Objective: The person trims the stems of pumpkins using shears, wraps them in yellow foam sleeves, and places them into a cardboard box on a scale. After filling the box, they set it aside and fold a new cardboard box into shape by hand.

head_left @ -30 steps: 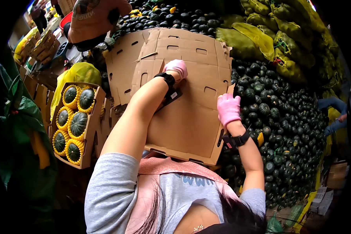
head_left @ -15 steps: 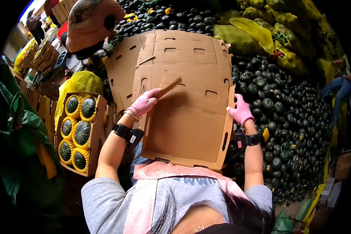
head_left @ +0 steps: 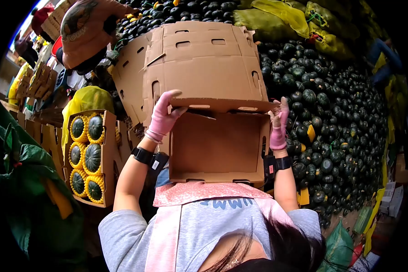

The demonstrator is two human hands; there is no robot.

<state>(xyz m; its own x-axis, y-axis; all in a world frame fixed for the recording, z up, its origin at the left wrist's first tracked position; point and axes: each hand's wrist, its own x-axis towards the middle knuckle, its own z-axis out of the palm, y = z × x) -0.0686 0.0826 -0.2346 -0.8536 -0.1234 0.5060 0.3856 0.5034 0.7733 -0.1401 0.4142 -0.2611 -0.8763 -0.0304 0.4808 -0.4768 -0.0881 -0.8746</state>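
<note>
**Box half-formed between two hands**

The left hand [head_left: 164, 115] and right hand [head_left: 279, 124] (both pink-gloved) each clasp an upper corner of the cardboard box [head_left: 217, 145] between them. Its base and walls look formed, but the upper flaps are not yet folded. Left sits a packed squash carton [head_left: 105, 156]; right, loose squashes [head_left: 335, 113].

Gloves pink on left hand [head_left: 164, 115] and right hand [head_left: 279, 124], a black band at each wrist; cardboard box [head_left: 217, 145] plain brown, no print. Squash heap [head_left: 331, 118] dark green, near black, with scattered yellow patches; packed squashes [head_left: 87, 154] dark green with pale streaks, each in yellow mesh. Sacks [head_left: 276, 11] yellow-green; apron [head_left: 204, 190] speckled pink; shirt [head_left: 122, 231] grey with blue lettering.
</note>
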